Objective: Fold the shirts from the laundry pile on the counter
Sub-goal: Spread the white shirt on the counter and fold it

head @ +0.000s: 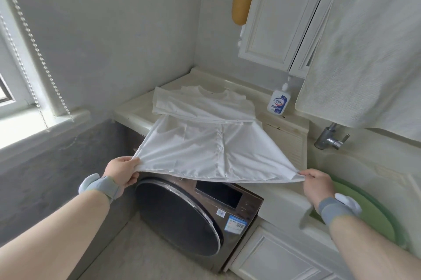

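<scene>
We hold the white button-front shirt (211, 149) by its hem corners, left hand (121, 173) and right hand (317, 186) each pinching a corner between curled fingers; its upper half lies on the cream worktop (134, 111) above the dark front-loading washing machine (193, 213).

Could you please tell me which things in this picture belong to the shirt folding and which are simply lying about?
Belonging to the job:
white shirt, hem stretched off the counter
left hand, grip on one hem corner
right hand, grip on the other corner

Lying about:
soap bottle
washing machine
tap
green basin
hanging towel
</scene>
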Demonstrator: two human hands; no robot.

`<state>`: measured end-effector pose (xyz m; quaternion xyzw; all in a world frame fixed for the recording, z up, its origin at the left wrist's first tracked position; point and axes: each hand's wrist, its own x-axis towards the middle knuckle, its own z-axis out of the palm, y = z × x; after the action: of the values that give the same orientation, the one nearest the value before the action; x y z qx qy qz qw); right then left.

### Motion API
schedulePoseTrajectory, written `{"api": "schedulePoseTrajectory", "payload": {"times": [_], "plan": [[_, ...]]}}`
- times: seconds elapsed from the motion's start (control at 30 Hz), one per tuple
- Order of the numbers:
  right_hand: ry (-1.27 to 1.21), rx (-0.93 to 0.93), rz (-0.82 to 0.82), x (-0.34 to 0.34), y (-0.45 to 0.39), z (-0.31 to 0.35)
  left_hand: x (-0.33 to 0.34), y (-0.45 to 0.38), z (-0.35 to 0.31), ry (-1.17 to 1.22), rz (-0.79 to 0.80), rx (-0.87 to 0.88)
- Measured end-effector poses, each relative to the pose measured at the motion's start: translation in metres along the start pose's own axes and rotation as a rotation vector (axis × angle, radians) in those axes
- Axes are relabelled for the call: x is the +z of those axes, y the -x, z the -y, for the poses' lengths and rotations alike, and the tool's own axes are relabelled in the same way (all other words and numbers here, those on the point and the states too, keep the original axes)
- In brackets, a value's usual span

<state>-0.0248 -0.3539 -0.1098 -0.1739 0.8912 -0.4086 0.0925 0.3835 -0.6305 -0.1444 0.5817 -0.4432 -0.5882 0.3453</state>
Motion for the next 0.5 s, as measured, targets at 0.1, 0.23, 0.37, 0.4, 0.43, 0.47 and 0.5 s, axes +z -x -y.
{"api": "schedulePoseTrajectory", "payload": {"times": [0.1,0.23,0.37,0.4,0.43,0.47,0.5], "plan": [[0.043,0.025,-0.014,-0.004,0.002,0.011,-0.004,0.006,-0.004,-0.010,0.050,0.074],[0.030,0.057,-0.090,-0.007,0.002,0.034,-0.006,0.014,-0.018,0.019,0.044,0.128],[-0.145,0.067,-0.108,-0.005,-0.010,0.055,-0.005,0.012,-0.039,0.103,0.099,0.113],[-0.229,0.089,-0.116,-0.005,-0.014,0.062,-0.004,0.010,-0.047,0.135,0.119,0.099],[-0.317,0.119,-0.131,-0.004,-0.018,0.068,-0.004,0.007,-0.055,0.176,0.140,0.086],[-0.409,0.146,-0.144,-0.002,-0.025,0.076,-0.001,0.002,-0.065,0.221,0.162,0.073],[-0.491,0.161,-0.151,-0.001,-0.032,0.083,0.001,0.000,-0.076,0.263,0.190,0.064]]}}
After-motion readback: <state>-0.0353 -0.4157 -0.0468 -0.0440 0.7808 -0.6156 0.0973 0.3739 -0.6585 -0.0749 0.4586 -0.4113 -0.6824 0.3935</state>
